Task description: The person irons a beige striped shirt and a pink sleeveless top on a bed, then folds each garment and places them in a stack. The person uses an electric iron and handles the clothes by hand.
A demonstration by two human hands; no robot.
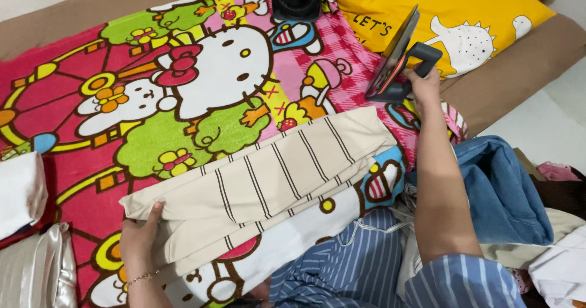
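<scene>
The right hand (422,83) closes its grip on the iron (400,61), tipped upright at the bed's far edge; the striped cloth's (268,173) long axis runs from it toward the left hand (139,238), pressing flat.

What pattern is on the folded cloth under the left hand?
Cream with thin dark stripes: the folded cloth, clearest in the head view, under the left hand.

Cream, dark-striped cloth (268,173); yellow pillow (464,15)
</scene>
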